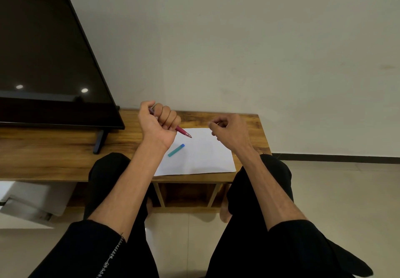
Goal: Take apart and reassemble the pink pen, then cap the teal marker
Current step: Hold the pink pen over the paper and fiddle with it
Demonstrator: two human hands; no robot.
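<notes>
The left hand (159, 119) was clenched around the pink pen (183, 132) at frame centre; the right hand (230, 130), apart, seemed to pinch something unidentifiable. The barrel would best be kept steady. The teal marker (176, 150) lay below on paper (205, 156).

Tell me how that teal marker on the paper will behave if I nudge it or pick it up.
The teal marker is a short round tube lying flat on the white sheet of paper, so a sideways nudge would probably make it roll. It looks like rigid plastic, so likely stiff and light. Its smooth barrel may slide on the paper rather than catch.
</notes>
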